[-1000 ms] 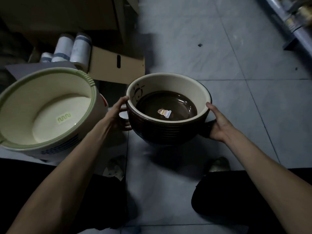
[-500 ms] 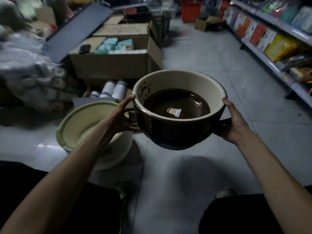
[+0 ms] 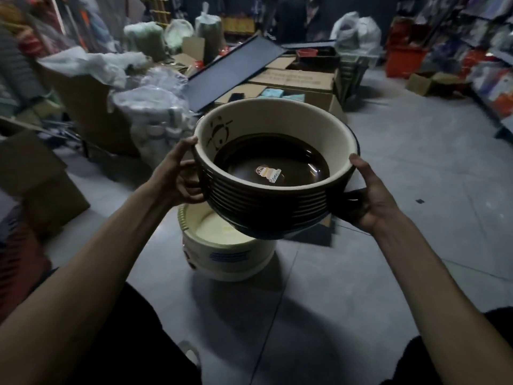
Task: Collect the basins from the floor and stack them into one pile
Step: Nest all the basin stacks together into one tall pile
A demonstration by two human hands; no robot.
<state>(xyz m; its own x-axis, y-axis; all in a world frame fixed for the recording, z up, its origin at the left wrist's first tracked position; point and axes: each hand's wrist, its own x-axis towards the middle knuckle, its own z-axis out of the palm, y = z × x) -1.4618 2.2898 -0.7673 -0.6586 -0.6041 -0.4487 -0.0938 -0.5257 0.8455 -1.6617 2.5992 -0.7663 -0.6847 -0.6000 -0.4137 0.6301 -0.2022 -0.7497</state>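
A brown basin (image 3: 266, 201) with a ribbed outer wall and a cream inner wall is held up in the air between the two hands, tilted slightly toward the left hand. The left hand (image 3: 177, 176) is clamped on the basin's side: the thumb is laid over the rim and the fingers are curled round the handle beneath it. The right hand (image 3: 366, 195) grasps the opposite side in the same way, with the thumb set on the rim and the fingers wrapped under the dark handle. A small sticker (image 3: 268, 174) is seen on the basin's dark bottom, midway between the hands.

Below the hands, a cream basin (image 3: 230, 258) with a green rim is stood upright on the grey tiled floor (image 3: 388, 259); its mouth is partly covered from view by the brown basin, and the two are not touching. Beyond the hands, cardboard boxes (image 3: 294, 79) and a dark board (image 3: 236, 69) are seen. Past the left hand, plastic-wrapped bundles (image 3: 155, 107) are piled. Well beyond the right hand, shelves of goods (image 3: 488, 65) are lined up.
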